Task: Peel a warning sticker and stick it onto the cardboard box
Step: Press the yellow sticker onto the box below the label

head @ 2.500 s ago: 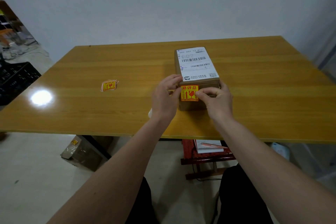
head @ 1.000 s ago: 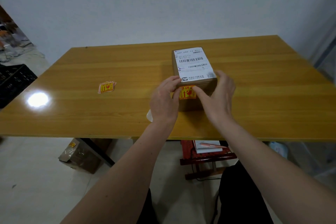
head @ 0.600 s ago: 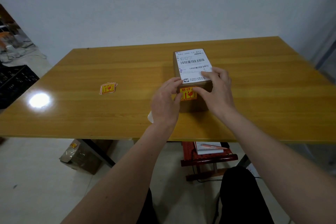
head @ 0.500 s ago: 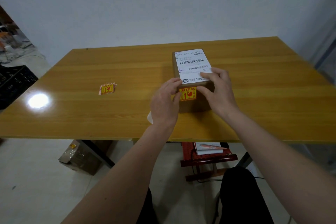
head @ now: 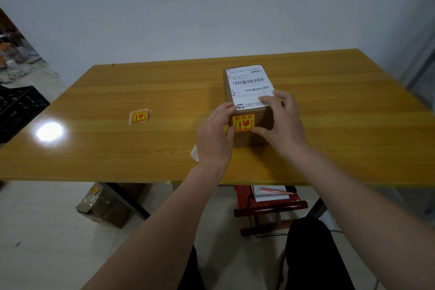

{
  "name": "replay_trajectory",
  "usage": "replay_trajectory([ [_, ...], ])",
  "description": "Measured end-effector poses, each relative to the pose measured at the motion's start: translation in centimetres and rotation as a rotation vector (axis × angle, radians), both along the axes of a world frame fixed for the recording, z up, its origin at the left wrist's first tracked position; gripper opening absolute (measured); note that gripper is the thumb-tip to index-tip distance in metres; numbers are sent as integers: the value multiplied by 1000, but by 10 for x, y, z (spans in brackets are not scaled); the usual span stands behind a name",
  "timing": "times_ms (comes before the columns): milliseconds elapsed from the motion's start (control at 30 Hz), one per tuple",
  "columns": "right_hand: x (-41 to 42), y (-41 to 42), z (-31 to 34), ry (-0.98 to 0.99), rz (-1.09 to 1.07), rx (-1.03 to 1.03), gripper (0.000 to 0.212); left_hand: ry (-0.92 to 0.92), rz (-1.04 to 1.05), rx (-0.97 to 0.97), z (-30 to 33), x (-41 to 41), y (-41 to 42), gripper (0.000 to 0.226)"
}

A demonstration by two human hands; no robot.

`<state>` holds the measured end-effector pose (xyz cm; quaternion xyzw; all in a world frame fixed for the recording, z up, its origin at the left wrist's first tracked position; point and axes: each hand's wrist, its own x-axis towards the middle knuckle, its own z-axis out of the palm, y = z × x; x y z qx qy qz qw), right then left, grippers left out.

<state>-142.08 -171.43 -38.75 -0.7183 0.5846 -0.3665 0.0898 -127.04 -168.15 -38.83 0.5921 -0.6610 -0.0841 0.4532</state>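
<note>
We grip the closed cardboard box [head: 249, 140]: right hand [head: 283, 122] fingers spread on its shipping label [head: 249, 85], thumb beside the warning sticker [head: 243, 122]; left hand [head: 213, 139] fingers curl round its corner.

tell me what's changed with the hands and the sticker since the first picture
The right hand slid up from the warning sticker's right edge: its fingers now lie on the shipping label atop the cardboard box, thumb at the sticker's lower right corner. The left hand stayed at the sticker's left edge. The sticker, box and spare stickers on the table kept their places.
</note>
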Motion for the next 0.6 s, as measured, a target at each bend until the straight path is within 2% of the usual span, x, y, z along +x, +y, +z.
replay_trajectory([
  [233,16,-2,-4,41,-123,-35,84,-11,-22,34,-3,2,1,56],
  [400,33,0,-8,135,-219,-15,101,36,-16,20,-4,0,2,58],
  [500,32,-1,-8,134,-208,-12,100,20,-32,21,-4,0,3,59],
  [600,20,-3,-6,84,-143,-12,89,18,-38,19,-5,2,3,58],
])
